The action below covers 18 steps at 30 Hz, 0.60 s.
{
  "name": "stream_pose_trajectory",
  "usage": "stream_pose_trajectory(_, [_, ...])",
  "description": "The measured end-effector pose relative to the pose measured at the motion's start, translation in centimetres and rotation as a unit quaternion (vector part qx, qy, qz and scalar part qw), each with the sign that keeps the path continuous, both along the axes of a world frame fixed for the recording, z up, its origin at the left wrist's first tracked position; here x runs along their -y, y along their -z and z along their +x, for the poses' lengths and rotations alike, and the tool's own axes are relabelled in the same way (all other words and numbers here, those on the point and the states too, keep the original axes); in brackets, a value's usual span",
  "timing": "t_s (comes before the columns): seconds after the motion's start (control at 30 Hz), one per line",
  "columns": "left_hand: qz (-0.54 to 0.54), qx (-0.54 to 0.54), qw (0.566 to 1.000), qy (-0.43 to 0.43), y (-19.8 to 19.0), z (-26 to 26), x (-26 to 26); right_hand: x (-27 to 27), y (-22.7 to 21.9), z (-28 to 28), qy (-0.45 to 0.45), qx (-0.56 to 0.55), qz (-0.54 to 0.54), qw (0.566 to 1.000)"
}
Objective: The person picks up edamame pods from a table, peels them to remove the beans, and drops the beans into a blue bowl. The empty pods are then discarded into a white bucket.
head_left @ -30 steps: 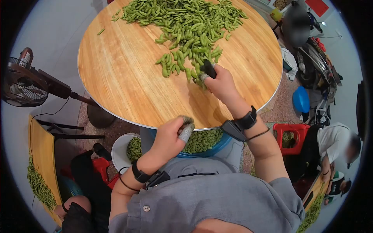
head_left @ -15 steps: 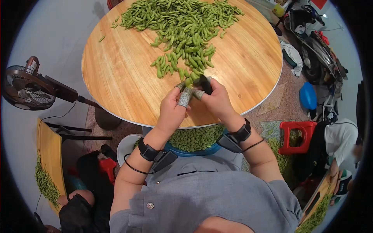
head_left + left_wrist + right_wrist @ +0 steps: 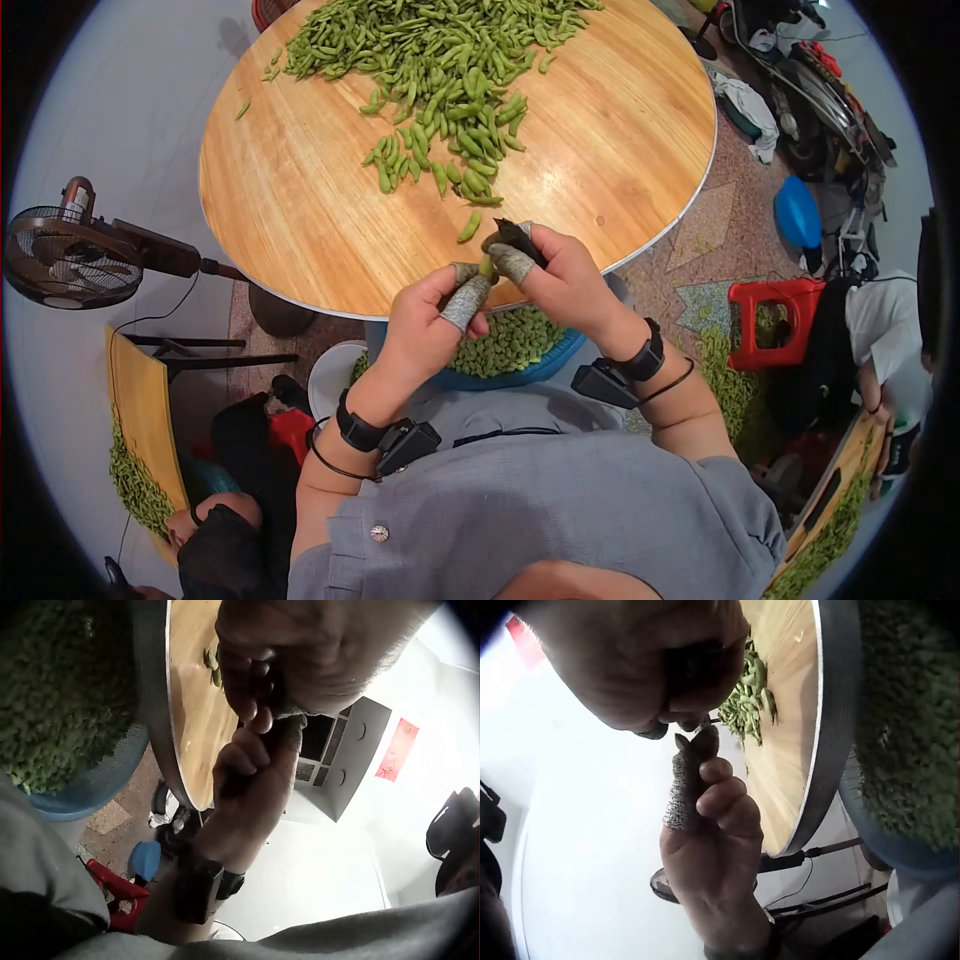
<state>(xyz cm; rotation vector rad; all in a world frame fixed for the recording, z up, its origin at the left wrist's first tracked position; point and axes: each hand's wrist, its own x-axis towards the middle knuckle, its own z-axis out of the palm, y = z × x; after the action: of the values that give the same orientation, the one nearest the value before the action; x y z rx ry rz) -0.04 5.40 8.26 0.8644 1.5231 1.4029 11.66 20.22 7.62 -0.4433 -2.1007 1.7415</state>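
Observation:
Over the near edge of the round wooden table (image 3: 300, 215), both hands meet at a green edamame pod (image 3: 486, 266). The left hand (image 3: 415, 322) pinches it between thumb and forefinger, which wear grey speckled finger wraps (image 3: 466, 302). My right hand (image 3: 565, 282) grips the pod's other side, its grey-wrapped thumb bent inward and a black covering (image 3: 517, 238) along the forefinger. Much of the pod is hidden by the fingertips. One loose pod (image 3: 469, 226) lies just beyond the hands, before a large pile of pods (image 3: 440, 60).
Below the table edge stands a blue basin (image 3: 535, 368) full of shelled green beans (image 3: 505, 340), beside a white bucket (image 3: 332, 375). A fan (image 3: 75, 255) is at left, a red stool (image 3: 775, 325) at right. People sit at pod-covered tables on both sides.
The right hand has come back from the pile toward me with a pod. The left hand has risen from above the basin to meet it, and both now hold the pod nearer the table edge.

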Motion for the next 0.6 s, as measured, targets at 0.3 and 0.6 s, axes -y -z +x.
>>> stream_pose_trajectory(0.3, [-0.009,0.068,0.997,-0.042,-0.5,0.8,0.7,1.9,-1.0,2.8,-0.087,0.034,-0.005,0.996])
stream_pose_trajectory(0.6, [0.013,-0.088,0.995,-0.033,0.4,1.1,1.0,1.8,-0.8,3.1,-0.122,0.013,-0.107,0.987])
